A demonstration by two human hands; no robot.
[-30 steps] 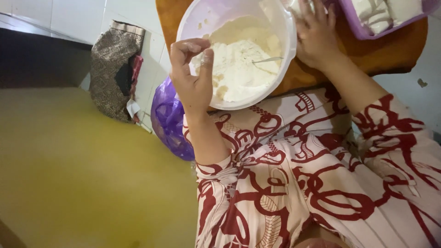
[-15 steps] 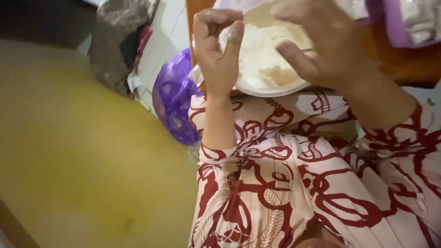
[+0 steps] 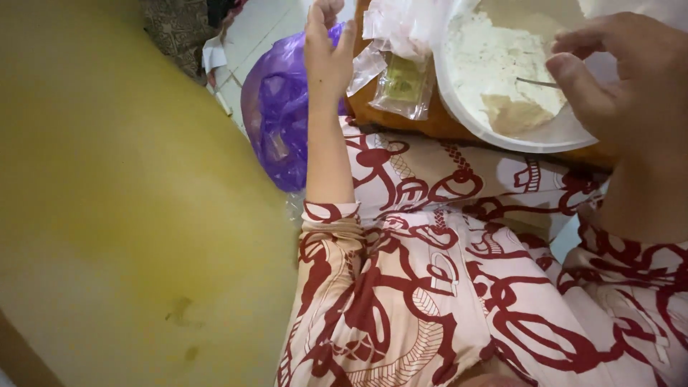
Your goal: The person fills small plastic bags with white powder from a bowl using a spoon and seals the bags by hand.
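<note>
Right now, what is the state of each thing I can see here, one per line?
White bowl: uncovered, partly filled with flour.
Spoon: lying in the flour.
Purple bag: crumpled, beside the left hand.
Clear packet: flat beside the bowl.
Right hand: empty, over the bowl's rim.

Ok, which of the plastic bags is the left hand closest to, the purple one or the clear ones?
The purple bag: the left hand is raised right at its upper edge, overlapping it. The clear bags lie just beyond, on the orange surface beside the white bowl.
</note>
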